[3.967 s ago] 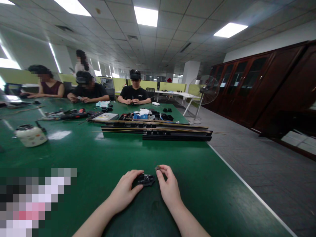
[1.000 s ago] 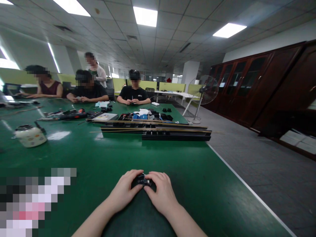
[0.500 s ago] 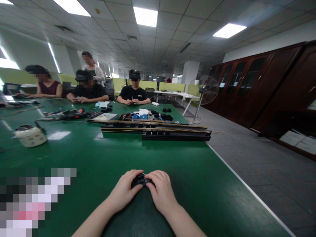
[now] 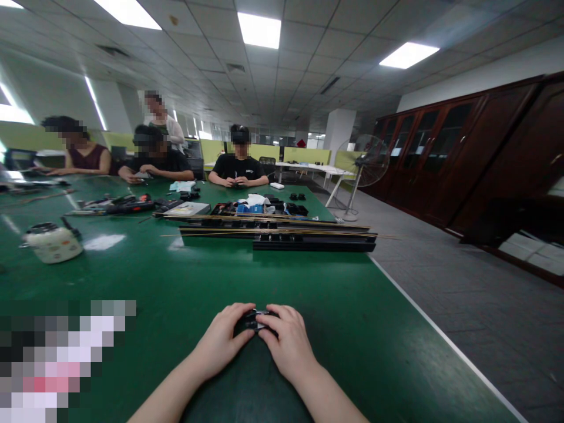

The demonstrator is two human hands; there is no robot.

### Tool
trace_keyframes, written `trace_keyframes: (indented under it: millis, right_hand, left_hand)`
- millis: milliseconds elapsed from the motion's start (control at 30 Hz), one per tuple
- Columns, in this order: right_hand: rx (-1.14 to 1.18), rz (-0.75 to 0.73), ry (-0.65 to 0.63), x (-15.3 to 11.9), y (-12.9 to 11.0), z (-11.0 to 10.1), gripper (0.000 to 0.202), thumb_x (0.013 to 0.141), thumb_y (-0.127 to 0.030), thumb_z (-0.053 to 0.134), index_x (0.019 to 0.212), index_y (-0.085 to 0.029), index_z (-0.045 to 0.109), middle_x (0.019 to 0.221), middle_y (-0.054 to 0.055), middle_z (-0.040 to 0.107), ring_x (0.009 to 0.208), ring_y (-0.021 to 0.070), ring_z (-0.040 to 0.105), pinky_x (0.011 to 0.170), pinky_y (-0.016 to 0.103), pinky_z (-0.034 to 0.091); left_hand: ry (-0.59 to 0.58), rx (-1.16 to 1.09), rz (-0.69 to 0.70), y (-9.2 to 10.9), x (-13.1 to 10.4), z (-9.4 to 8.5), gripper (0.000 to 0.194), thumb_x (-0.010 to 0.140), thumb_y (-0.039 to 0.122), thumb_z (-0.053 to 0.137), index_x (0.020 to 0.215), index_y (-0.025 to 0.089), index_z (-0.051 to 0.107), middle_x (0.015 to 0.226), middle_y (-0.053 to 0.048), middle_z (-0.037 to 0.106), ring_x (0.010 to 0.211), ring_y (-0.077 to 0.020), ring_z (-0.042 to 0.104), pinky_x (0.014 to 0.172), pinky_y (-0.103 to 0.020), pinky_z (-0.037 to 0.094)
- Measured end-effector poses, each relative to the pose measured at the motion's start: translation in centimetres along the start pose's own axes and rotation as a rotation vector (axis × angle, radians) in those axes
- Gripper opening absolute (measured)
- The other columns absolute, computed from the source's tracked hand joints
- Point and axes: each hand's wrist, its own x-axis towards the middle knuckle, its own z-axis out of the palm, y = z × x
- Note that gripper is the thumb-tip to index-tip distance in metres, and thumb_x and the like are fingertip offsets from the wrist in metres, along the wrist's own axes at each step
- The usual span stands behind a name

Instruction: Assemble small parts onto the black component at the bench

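Observation:
A small black part (image 4: 252,321) is low in the middle of the head view, just above the green table (image 4: 211,282) or resting on it; I cannot tell which. My left hand (image 4: 224,338) grips its left side, thumb below and fingers above. My right hand (image 4: 288,341) closes on its right side, with the fingers over the top and the thumb at the near edge. Between the fingertips a lighter, shiny bit shows. Most of the part is hidden by my fingers.
Long black rails (image 4: 315,242) with thin brass-coloured rods lie across the table ahead. Behind them is a box of parts (image 4: 251,208). A patterned white pot (image 4: 53,244) stands left, near tools (image 4: 127,204). Several people are across the table. The table's edge (image 4: 423,311) runs along the right.
My right hand's fingers have shifted slightly on the black part, showing a little more of it between the hands. My left hand has stayed in place.

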Motion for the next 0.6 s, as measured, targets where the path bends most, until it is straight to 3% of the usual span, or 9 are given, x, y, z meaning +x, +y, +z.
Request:
trace_keyframes:
  millis: [200, 333, 600]
  right_hand:
    - [0.039, 0.008, 0.008, -0.10, -0.42, -0.37, 0.032, 0.073, -0.021, 0.062, 0.102, -0.035, 0.061, 0.110, -0.002, 0.060, 0.105, 0.0197, 0.050, 0.095, 0.038, 0.032]
    - [0.077, 0.015, 0.030, -0.08, -0.56, -0.48, 0.025, 0.072, -0.017, 0.060, 0.094, -0.028, 0.061, 0.105, 0.000, 0.062, 0.103, 0.0199, 0.051, 0.093, 0.038, 0.033]
    - [0.073, 0.015, 0.029, 0.00, -0.17, -0.16, 0.020, 0.072, -0.018, 0.062, 0.090, -0.027, 0.063, 0.105, -0.001, 0.063, 0.103, 0.0198, 0.051, 0.092, 0.037, 0.034]
  left_hand:
    - [0.000, -0.002, 0.002, 0.25, 0.02, -0.14, 0.036, 0.073, 0.023, 0.057, 0.109, 0.023, 0.055, 0.104, -0.007, 0.063, 0.097, -0.0231, 0.056, 0.088, -0.041, 0.044]
    - [0.002, 0.001, -0.003, 0.38, 0.02, -0.24, 0.035, 0.073, 0.024, 0.058, 0.108, 0.023, 0.056, 0.104, -0.006, 0.063, 0.097, -0.0229, 0.057, 0.087, -0.040, 0.044]
    - [0.005, 0.009, -0.008, 0.19, 0.12, 0.00, 0.036, 0.073, 0.022, 0.057, 0.108, 0.023, 0.055, 0.105, -0.006, 0.062, 0.098, -0.0220, 0.056, 0.088, -0.040, 0.043]
